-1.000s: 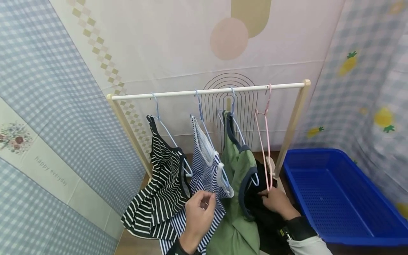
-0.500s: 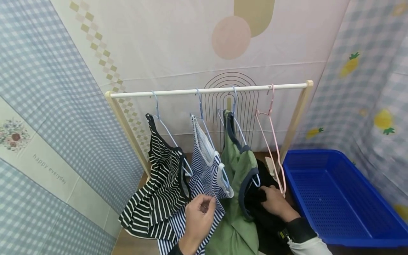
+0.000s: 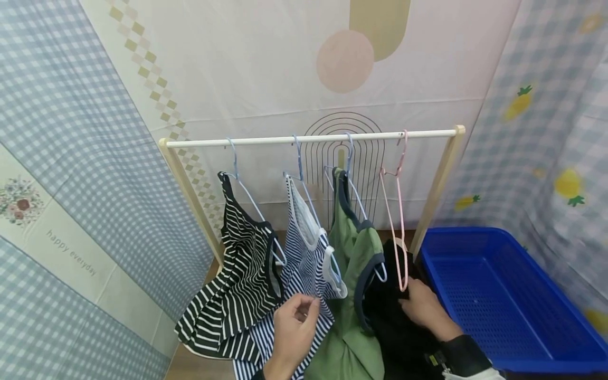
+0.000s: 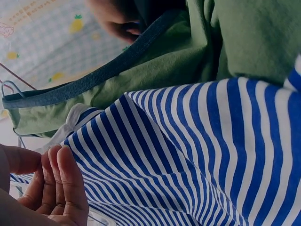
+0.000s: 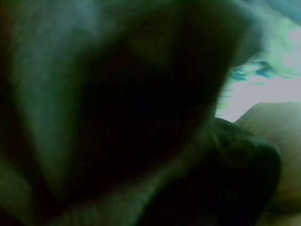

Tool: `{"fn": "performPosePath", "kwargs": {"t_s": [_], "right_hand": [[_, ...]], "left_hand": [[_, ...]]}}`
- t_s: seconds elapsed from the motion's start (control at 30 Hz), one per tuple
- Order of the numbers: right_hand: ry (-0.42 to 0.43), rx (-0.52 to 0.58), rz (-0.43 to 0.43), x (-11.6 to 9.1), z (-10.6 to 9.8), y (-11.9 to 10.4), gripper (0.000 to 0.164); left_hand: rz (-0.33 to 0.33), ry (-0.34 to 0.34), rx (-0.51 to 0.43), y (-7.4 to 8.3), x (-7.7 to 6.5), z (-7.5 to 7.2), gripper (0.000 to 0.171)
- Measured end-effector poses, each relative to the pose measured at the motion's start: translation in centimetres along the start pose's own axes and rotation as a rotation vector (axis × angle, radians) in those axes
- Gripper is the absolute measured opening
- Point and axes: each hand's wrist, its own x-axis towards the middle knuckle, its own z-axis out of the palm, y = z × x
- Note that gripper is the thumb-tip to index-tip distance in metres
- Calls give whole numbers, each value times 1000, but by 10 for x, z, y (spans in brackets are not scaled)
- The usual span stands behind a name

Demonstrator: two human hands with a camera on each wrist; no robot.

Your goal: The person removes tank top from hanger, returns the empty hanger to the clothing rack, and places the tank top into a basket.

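Four-sided loops of a pink hanger [image 3: 401, 227] hang at the right of the rail with no garment on its arms. Just below it, my right hand [image 3: 425, 309] grips a black garment [image 3: 394, 316], its fingertips partly hidden by the cloth. My left hand [image 3: 293, 327] hovers loosely curled before a blue-and-white striped top [image 3: 309, 264], holding nothing; in the left wrist view the thumb meets the fingertips. Between the hands hangs a green top [image 3: 353, 253] with dark trim on a blue hanger [image 3: 356, 190]. The right wrist view is dark and blurred.
A white rail [image 3: 266, 141] on pale wooden posts carries the hangers. A black-and-white striped top [image 3: 242, 285] hangs at the left. To the right, a blue plastic basket [image 3: 503, 237] stands on the floor. Patterned cloth surrounds the rack.
The pink hanger swung right, then back left, as my right hand let go of its lower end. That hand now holds the black garment, which sits higher behind the hanger. My left hand barely moved.
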Motion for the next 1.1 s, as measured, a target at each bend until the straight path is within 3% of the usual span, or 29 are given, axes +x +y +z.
{"fn": "performPosePath", "kwargs": {"t_s": [0.1,0.2,0.63,0.93,1.1], "right_hand": [[35,-12,14,-4,-16,-10,48],[123,-24,-4,-9,-26,-17,45],[619,19,-119,-15,-45,-26,24],[718,93,-112,-20,-80,-32,24],[815,110,-151,-18,-99,-36,22]], "left_hand": [[-36,-7,6,1,0,-2,16],[-58,-8,13,0,-1,-4,17],[-19,28,-30,-7,-1,-1,15],[-33,18,11,-9,-2,-4,12],[-43,3,25,-11,-1,-5,9]]}}
